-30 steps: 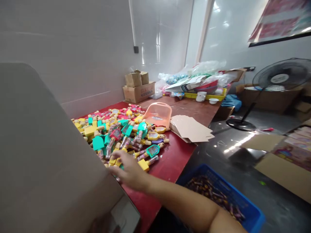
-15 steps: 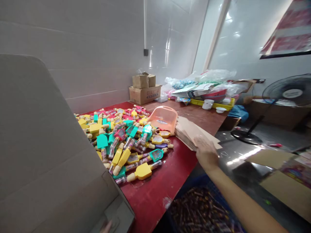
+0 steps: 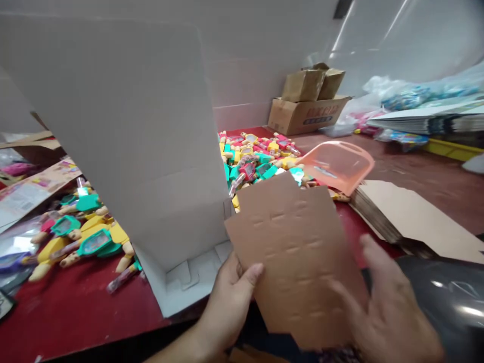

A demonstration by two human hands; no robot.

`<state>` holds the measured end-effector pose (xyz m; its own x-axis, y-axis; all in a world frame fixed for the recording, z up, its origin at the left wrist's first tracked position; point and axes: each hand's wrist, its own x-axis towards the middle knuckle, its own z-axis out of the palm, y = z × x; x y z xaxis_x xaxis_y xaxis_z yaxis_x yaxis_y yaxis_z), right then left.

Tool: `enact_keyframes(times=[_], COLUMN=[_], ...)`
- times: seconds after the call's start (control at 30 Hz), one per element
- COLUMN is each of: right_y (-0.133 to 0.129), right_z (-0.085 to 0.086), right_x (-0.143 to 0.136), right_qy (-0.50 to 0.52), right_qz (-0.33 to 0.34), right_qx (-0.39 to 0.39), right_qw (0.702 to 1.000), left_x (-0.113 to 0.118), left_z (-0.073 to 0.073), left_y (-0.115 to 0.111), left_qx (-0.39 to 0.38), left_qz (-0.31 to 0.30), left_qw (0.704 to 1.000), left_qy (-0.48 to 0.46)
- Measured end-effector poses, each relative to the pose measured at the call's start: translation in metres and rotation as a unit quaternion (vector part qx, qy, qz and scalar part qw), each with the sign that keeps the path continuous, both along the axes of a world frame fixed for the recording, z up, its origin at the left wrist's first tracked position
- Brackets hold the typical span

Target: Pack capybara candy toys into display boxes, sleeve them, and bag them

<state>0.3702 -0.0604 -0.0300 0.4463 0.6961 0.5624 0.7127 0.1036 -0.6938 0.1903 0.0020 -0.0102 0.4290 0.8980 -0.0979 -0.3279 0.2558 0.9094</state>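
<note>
A brown cardboard sheet (image 3: 287, 257) with rows of small slits and notched corners is tilted up in front of me. My left hand (image 3: 232, 297) is closed on its left edge, thumb on the face. My right hand (image 3: 393, 307), smeared by motion, is at the sheet's right edge with thumb and fingers spread apart. To the left stands an open white cardboard box (image 3: 151, 146) with a tall raised panel and folded flaps at its bottom. On the right lies a stack of similar cardboard sheets (image 3: 419, 217).
Yellow, green and red shovel-shaped toys (image 3: 260, 151) are heaped behind the box, with more toys (image 3: 91, 237) to its left. An orange plastic scoop (image 3: 336, 164) sits by the stack. Brown cartons (image 3: 308, 113) and plastic bags (image 3: 412, 96) are farther back on the red table (image 3: 86, 312).
My right hand has come back from the stack, and a cardboard sheet is now in front of me in my left hand. The view has turned left toward the white box.
</note>
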Motion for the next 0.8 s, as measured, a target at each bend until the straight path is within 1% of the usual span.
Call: enact_keyframes(times=[0.03, 0.07, 0.13, 0.17, 0.2, 0.27, 0.3, 0.33, 0.37, 0.43, 0.47, 0.5, 0.53, 0.57, 0.6, 0.63, 0.67, 0.7, 0.73, 0.77, 0.8], right_y=[0.004, 0.009, 0.019, 0.023, 0.026, 0.027, 0.026, 0.023, 0.019, 0.01, 0.007, 0.005, 0.004, 0.005, 0.007, 0.011, 0.016, 0.021, 0.026, 0.03, 0.034], right_z=[0.002, 0.003, 0.001, -0.001, -0.003, -0.006, -0.008, -0.009, -0.01, -0.012, -0.013, -0.014, -0.015, -0.014, -0.014, -0.012, -0.011, -0.008, -0.006, -0.003, -0.001], right_x=[-0.001, -0.003, -0.011, -0.017, -0.024, -0.038, -0.045, -0.051, -0.056, -0.064, -0.067, -0.069, -0.069, -0.067, -0.065, -0.062, -0.059, -0.056, -0.055, -0.055, -0.057], right_qy=[0.029, 0.069, 0.149, 0.169, 0.176, 0.204, 0.248, 0.31, 0.381, 0.505, 0.542, 0.564, 0.577, 0.583, 0.584, 0.581, 0.574, 0.562, 0.547, 0.533, 0.525], right_qz=[-0.012, -0.004, 0.036, 0.041, 0.03, 0.009, 0.02, 0.049, 0.095, 0.198, 0.232, 0.252, 0.258, 0.251, 0.231, 0.203, 0.171, 0.134, 0.099, 0.07, 0.053], right_qx=[-0.009, -0.021, -0.05, -0.054, -0.051, -0.049, -0.059, -0.074, -0.093, -0.124, -0.133, -0.138, -0.137, -0.131, -0.11, -0.075, -0.027, 0.029, 0.085, 0.13, 0.161], right_qw=[0.999, 0.997, 0.987, 0.983, 0.983, 0.978, 0.967, 0.947, 0.915, 0.831, 0.797, 0.774, 0.763, 0.762, 0.77, 0.784, 0.8, 0.816, 0.827, 0.833, 0.834], left_x=[0.001, 0.002, 0.006, 0.008, 0.009, 0.011, 0.011, 0.01, 0.01, 0.008, 0.007, 0.005, 0.003, -0.001, -0.005, -0.009, -0.014, -0.019, -0.023, -0.026, -0.027], left_z=[-0.002, -0.004, -0.008, -0.01, -0.012, -0.012, -0.01, -0.008, -0.005, 0.002, 0.005, 0.007, 0.007, 0.007, 0.005, 0.002, -0.002, -0.007, -0.012, -0.016, -0.02], left_y=[-0.002, -0.005, -0.011, -0.014, -0.017, -0.02, -0.02, -0.02, -0.019, -0.016, -0.014, -0.013, -0.011, -0.01, -0.009, -0.009, -0.01, -0.011, -0.014, -0.016, -0.019], left_qx=[0.01, 0.014, 0.009, 0.005, 0.005, 0.016, 0.019, 0.014, 0.002, -0.032, -0.044, -0.051, -0.054, -0.052, -0.038, -0.016, 0.01, 0.033, 0.048, 0.05, 0.039], left_qz=[0.007, 0.029, 0.102, 0.131, 0.15, 0.164, 0.162, 0.148, 0.117, 0.007, -0.053, -0.101, -0.129, -0.14, -0.134, -0.109, -0.063, -0.002, 0.061, 0.116, 0.154], left_qw=[1.0, 0.999, 0.994, 0.989, 0.986, 0.982, 0.982, 0.984, 0.989, 0.999, 0.998, 0.993, 0.988, 0.987, 0.989, 0.994, 0.997, 0.994, 0.984, 0.974, 0.969], left_qy=[0.008, 0.018, 0.049, 0.063, 0.073, 0.089, 0.099, 0.102, 0.091, 0.031, -0.008, -0.043, -0.064, -0.068, -0.053, -0.016, 0.041, 0.106, 0.161, 0.19, 0.189])
